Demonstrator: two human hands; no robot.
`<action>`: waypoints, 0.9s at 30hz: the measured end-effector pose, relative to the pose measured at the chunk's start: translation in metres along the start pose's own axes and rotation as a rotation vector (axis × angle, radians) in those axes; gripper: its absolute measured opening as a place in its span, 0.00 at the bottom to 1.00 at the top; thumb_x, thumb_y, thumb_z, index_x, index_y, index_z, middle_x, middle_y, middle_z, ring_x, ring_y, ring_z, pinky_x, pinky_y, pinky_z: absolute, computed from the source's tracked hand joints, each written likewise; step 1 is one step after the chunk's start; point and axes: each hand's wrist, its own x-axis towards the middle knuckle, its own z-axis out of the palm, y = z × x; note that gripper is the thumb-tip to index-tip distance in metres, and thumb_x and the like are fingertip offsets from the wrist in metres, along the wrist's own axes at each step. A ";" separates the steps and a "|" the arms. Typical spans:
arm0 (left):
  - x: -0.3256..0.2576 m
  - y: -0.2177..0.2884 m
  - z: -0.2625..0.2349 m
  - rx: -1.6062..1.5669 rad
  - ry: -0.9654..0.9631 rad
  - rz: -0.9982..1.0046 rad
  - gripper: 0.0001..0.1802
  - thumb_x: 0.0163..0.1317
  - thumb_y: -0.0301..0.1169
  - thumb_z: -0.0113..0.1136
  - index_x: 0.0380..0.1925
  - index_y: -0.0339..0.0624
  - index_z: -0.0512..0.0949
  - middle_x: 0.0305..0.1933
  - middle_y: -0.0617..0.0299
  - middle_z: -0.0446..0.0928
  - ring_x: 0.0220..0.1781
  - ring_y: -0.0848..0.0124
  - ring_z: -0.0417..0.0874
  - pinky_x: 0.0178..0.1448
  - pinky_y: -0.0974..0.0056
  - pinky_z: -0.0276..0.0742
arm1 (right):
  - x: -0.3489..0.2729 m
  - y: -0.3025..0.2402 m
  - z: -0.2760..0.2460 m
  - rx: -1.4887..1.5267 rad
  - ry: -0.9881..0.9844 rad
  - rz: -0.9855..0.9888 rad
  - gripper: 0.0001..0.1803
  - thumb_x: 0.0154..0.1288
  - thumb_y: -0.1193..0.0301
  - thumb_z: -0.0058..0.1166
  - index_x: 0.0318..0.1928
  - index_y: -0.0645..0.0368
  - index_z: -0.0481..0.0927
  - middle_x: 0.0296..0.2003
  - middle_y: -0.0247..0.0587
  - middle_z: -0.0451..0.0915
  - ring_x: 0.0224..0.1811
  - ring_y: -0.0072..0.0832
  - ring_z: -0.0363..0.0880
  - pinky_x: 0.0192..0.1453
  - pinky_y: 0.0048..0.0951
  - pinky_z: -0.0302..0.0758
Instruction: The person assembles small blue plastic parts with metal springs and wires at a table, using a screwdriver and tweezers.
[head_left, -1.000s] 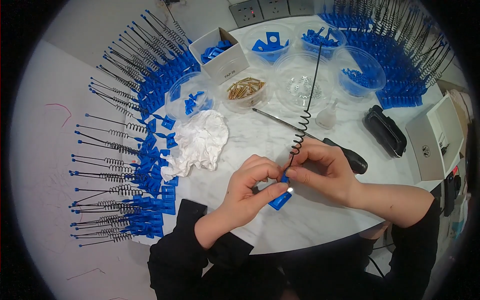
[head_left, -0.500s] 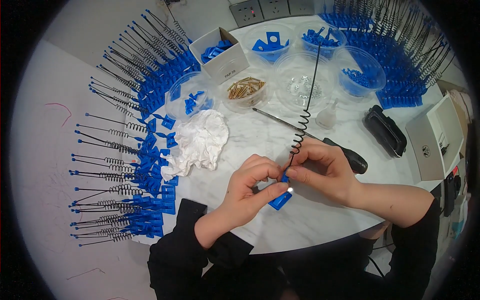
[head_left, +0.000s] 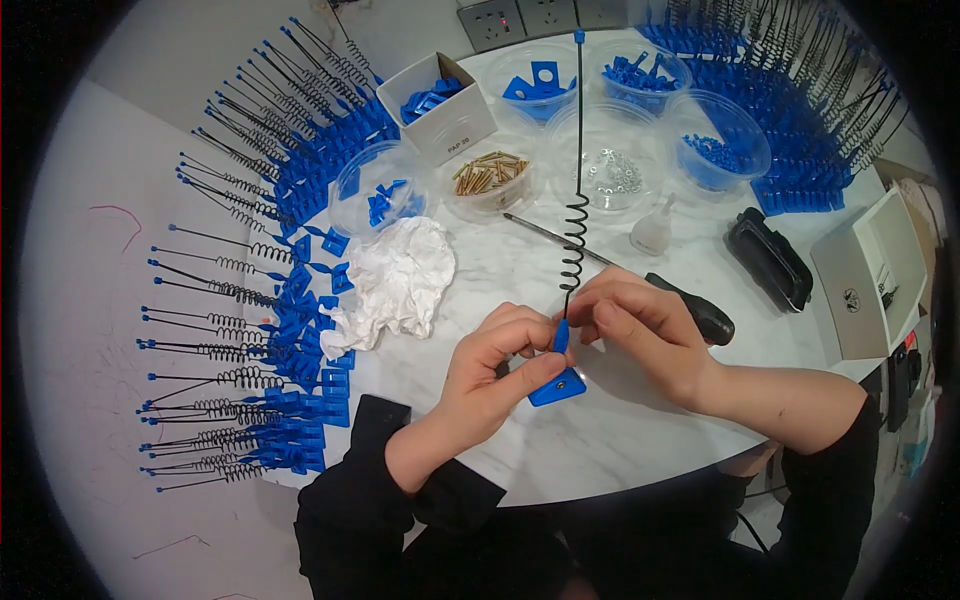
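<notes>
My left hand (head_left: 505, 365) pinches a blue plastic base (head_left: 558, 388) between thumb and fingers. From the base's tapered neck rises a black coiled wire (head_left: 574, 240), upright, with a small blue cap (head_left: 579, 38) on its far end. A round metal fastener shows in the base, beside my left thumb. Close to the neck on its right, my right hand (head_left: 650, 335) has loosely bent fingers, its thumb lifted off the piece. Whether its hidden fingertips touch the neck is unclear.
Finished-looking wire pieces (head_left: 300, 330) line the left edge; more (head_left: 800, 130) stand at far right. Beyond my hands are a crumpled white cloth (head_left: 395, 280), a tub of brass screws (head_left: 490, 178), a tub of nuts (head_left: 610, 175), a screwdriver (head_left: 705, 315) and a squeeze bottle (head_left: 654, 228).
The coiled wire has swung from leaning right to nearly upright, bringing its blue cap into sight. My right thumb has come off the neck. The base has shifted slightly left and turned.
</notes>
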 end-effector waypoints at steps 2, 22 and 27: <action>0.000 0.000 0.000 -0.012 -0.013 0.002 0.06 0.63 0.31 0.61 0.34 0.39 0.80 0.37 0.64 0.79 0.42 0.72 0.71 0.49 0.67 0.66 | -0.001 -0.001 -0.001 -0.033 -0.017 -0.008 0.15 0.75 0.67 0.46 0.46 0.66 0.80 0.39 0.39 0.76 0.41 0.23 0.74 0.47 0.26 0.71; 0.000 0.003 -0.002 -0.067 -0.063 0.006 0.09 0.66 0.34 0.57 0.34 0.41 0.82 0.35 0.66 0.77 0.41 0.73 0.69 0.51 0.68 0.64 | -0.002 0.003 0.001 -0.034 -0.055 -0.043 0.10 0.68 0.76 0.52 0.48 0.66 0.78 0.41 0.38 0.75 0.44 0.23 0.77 0.48 0.25 0.74; 0.000 0.001 -0.001 -0.100 -0.049 -0.007 0.09 0.66 0.34 0.57 0.34 0.41 0.82 0.35 0.66 0.78 0.41 0.73 0.69 0.50 0.69 0.64 | -0.002 0.003 0.000 -0.042 -0.056 -0.063 0.10 0.68 0.76 0.52 0.47 0.66 0.78 0.40 0.38 0.75 0.44 0.23 0.77 0.48 0.25 0.74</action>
